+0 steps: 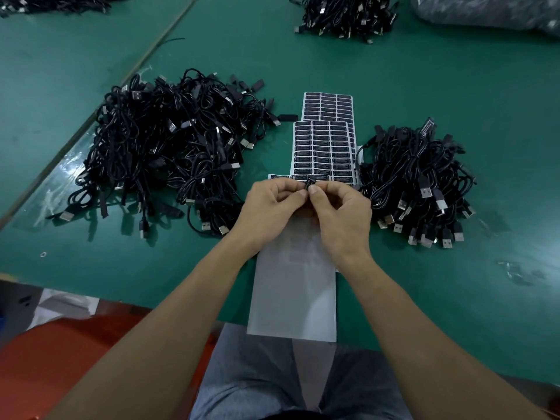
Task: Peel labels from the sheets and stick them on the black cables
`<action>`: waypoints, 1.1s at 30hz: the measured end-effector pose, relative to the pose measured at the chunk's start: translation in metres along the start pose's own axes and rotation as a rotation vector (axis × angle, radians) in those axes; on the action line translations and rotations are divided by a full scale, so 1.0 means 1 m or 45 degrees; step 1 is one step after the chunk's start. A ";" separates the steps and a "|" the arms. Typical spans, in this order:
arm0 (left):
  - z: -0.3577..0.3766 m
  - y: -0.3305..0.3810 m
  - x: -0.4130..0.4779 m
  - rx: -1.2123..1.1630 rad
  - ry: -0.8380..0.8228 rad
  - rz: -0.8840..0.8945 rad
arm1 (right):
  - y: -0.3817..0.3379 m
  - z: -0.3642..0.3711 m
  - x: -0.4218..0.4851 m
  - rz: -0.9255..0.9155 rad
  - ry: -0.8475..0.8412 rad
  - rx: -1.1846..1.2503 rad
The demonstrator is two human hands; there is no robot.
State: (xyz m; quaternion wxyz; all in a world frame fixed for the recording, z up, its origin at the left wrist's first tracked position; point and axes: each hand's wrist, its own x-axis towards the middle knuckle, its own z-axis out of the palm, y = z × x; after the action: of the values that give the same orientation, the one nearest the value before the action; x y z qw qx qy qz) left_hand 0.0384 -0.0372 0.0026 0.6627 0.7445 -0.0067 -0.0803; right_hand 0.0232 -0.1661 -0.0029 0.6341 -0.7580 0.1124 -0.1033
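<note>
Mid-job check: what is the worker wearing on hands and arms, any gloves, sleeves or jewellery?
Nothing worn. The left hand and right hand are bare: no gloves, no rings showing. The left forearm and right forearm are bare too, with no sleeve, watch or wrist strap in view.

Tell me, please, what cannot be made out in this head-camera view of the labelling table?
- Black cable part, head view: the left hand and right hand pinch it, fingers hiding most of it; whether a label is on it cannot be told.
- Label sheets, head view: print too small to read.
- Far cable pile, head view: cut off by the top edge.
</note>
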 end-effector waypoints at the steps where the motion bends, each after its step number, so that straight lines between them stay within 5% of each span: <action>1: 0.001 0.000 0.000 0.014 0.011 0.005 | 0.000 0.000 -0.001 0.002 0.006 0.004; 15: 0.000 -0.005 -0.002 0.003 0.004 0.077 | 0.000 -0.001 0.000 0.047 0.111 0.179; 22: 0.002 -0.004 -0.003 -0.047 -0.016 0.143 | 0.000 0.000 0.004 0.077 -0.058 0.148; 33: 0.002 0.002 -0.003 0.184 0.017 0.166 | -0.003 0.001 0.008 0.092 -0.045 0.172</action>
State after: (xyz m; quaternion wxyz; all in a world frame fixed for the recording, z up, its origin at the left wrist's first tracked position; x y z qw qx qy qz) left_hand 0.0353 -0.0387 0.0050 0.6111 0.7889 -0.0566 -0.0312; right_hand 0.0313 -0.1665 0.0003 0.6890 -0.7107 0.1213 -0.0741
